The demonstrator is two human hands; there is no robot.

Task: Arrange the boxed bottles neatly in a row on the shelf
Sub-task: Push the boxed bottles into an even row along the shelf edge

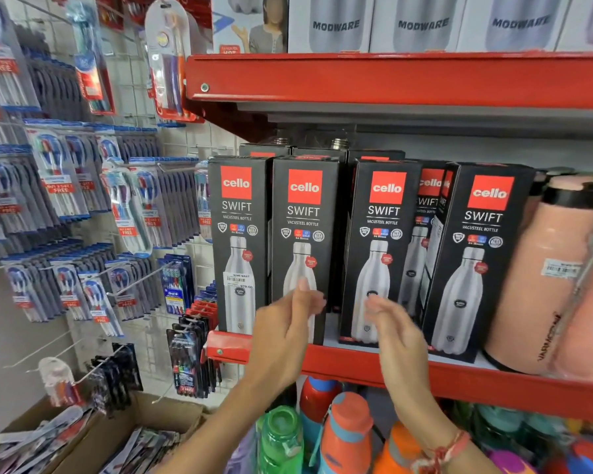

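Several black Cello Swift bottle boxes stand upright on the red shelf (459, 378). The leftmost box (238, 234) and the second box (303, 220) sit side by side. A gap separates them from the third box (380, 227), which leans slightly. A fourth box (425, 213) sits further back, half hidden, and the rightmost box (480, 254) stands turned at an angle. My left hand (288, 330) is in front of the second box, fingers apart. My right hand (394, 326) hovers before the third box, fingers spread and blurred. Neither hand holds anything.
More black boxes (264, 150) stand in a back row. A peach flask (541, 278) crowds the right end of the shelf. Toothbrush packs (65, 186) hang on a wire grid at left. Coloured bottles (346, 432) fill the shelf below; white Modware boxes (421, 23) sit above.
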